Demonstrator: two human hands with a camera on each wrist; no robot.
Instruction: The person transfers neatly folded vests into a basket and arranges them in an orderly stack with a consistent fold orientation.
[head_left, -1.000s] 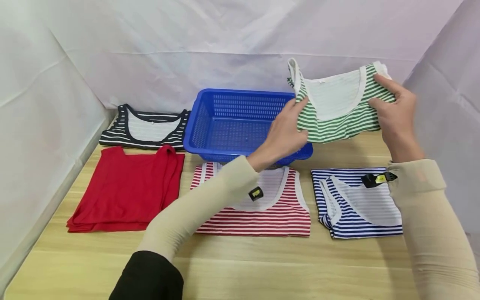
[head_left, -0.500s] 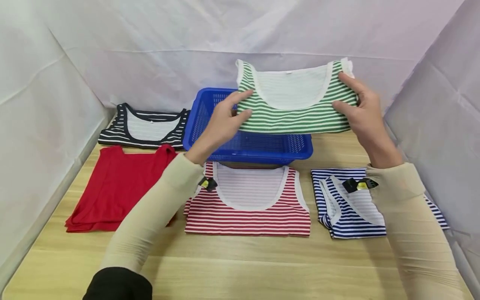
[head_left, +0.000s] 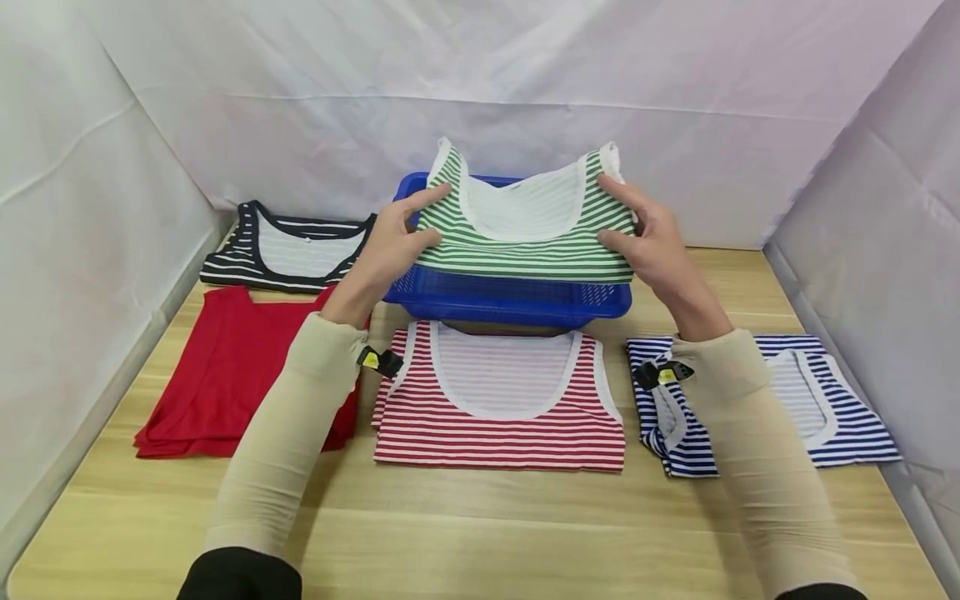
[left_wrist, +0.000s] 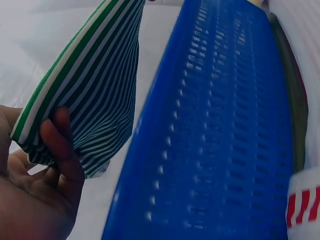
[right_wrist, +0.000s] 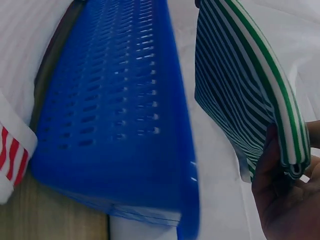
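A folded green-and-white striped tank top (head_left: 525,254) is held up over the blue plastic basket (head_left: 510,310). My left hand (head_left: 393,237) grips its left side, thumb in front and fingers curled behind, as the left wrist view shows on the striped cloth (left_wrist: 100,85). My right hand (head_left: 648,237) pinches the right side the same way; in the right wrist view the folded layers of the tank top (right_wrist: 275,90) show between thumb and fingers. The garment hides most of the basket's inside. Both wrist views show the basket's perforated wall (left_wrist: 210,130) below the cloth.
A folded red-striped tank top (head_left: 498,442) lies in front of the basket. To the left are a red top (head_left: 240,375) and a black-striped tank top (head_left: 300,250). Blue-striped tank tops (head_left: 847,417) lie at right, partly under my right forearm. White cloth walls (head_left: 480,75) surround the table.
Both hands have carried the green-striped tank top leftward, from right of the basket to above it. The cloth has been spread flatter between the hands and now hangs a little lower.
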